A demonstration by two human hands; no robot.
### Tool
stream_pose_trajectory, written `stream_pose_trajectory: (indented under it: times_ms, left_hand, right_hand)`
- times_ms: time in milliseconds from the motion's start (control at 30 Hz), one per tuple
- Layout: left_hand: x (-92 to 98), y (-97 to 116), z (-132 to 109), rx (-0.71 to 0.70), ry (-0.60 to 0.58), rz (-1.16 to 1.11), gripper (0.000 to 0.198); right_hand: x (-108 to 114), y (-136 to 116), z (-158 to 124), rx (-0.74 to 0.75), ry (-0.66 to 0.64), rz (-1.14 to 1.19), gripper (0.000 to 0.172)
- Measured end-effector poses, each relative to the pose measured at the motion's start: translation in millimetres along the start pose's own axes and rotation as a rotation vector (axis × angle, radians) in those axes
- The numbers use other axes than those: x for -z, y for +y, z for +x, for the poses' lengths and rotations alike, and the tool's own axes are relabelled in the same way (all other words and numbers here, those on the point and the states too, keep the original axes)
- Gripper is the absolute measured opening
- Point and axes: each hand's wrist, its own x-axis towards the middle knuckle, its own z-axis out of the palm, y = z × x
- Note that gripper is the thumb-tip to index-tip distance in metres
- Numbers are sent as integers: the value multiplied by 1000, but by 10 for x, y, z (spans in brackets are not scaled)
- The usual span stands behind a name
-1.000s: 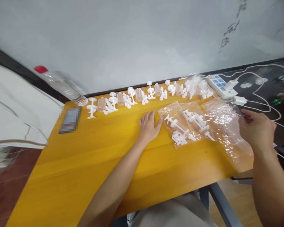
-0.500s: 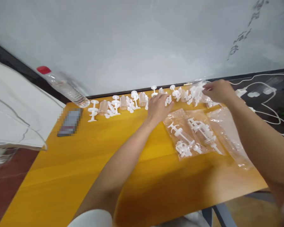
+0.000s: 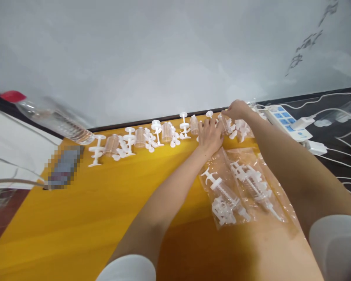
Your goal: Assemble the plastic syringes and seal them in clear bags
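Observation:
Along the back of the yellow table lies a row of white plungers [image 3: 97,150], clear syringe barrels [image 3: 112,145] and small white plastic pieces [image 3: 149,140]. My left hand [image 3: 210,138] reaches over the right part of this row, fingers bent and apart, partly covering a plunger [image 3: 210,114]. Just to its right, my right hand [image 3: 239,110] has its fingertips closed at the top of a clear barrel [image 3: 224,124]. More white pieces [image 3: 241,129] lie beneath the right wrist. Two clear bags [image 3: 222,195] holding large white-and-clear syringes lie in front of my hands.
A red-capped water bottle [image 3: 52,119] stands at the back left, near a blurred phone-like object [image 3: 66,166]. A power strip [image 3: 289,123] with white plugs and cables is on the right. Behind the table rises a whiteboard [image 3: 163,58] with writing.
My right hand has moved left from the clear bag and loose pieces to the barrel beside my left hand. The view has shifted, bringing the power strip into sight.

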Motion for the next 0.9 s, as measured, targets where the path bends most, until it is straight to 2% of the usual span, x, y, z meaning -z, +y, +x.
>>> stream_pose_trajectory:
  times_ms: [67,133,233,333,467,567,667,767,833,900]
  left_hand:
    - [-29,11,3,-41,4,7,44]
    - [-71,12,10,-68,-5,7,37]
    - [-126,-1,17,-96,20,-17,22]
    - [-115,-4,34,-94,118,-63,25]
    - [86,23,64,-43,218,-104,28]
    - [409,-13,-31,24,288,-303,25]
    - [835,-196,-337,222,314,-747,22]
    - [1224,-519,-830,570,255,-1242,24]
    - [1397,-748,-1202,775,240,-1474,25]
    - [1494,-934,-1552,931,266,-1597,26]
  right_hand:
    - [-38,-13,53,-17,-20,4,64]
    - [-74,-22,87,-27,-50,8,66]
    - [-75,-25,103,-25,-69,18,60]
    - [14,-17,86,-30,-73,45,49]
    - [130,-24,49,-42,-45,121,42]
    - [80,-68,50,-32,17,111,38]
    - [-51,-127,87,-1,-3,112,32]
    - [-101,-174,98,23,-8,128,26]
    - [-21,-211,25,38,21,152,23]
    - [152,-282,-172,60,69,209,24]
